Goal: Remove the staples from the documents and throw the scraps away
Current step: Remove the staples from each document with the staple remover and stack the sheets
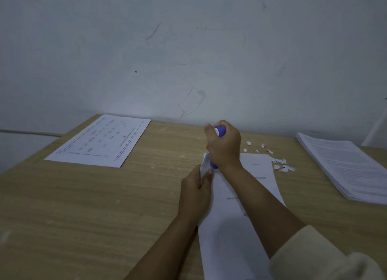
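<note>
Document (pixel 240 221) lies mid-table (pixel 104 206), its far corner lifted and pinched by the left hand (pixel 196 188), likely steadying the staple for the right hand (pixel 225 146), fisted round an upright blue tool (pixel 221 131), with scraps (pixel 281 167) just beside.

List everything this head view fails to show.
Head view.
Any staple: hidden at the document corner, behind the right hand and left hand.
Working end of the blue tool: behind the right hand and document.
Print on the document and far sheet: too small, blurred.
The paper stack: cut off by the right edge.
</note>
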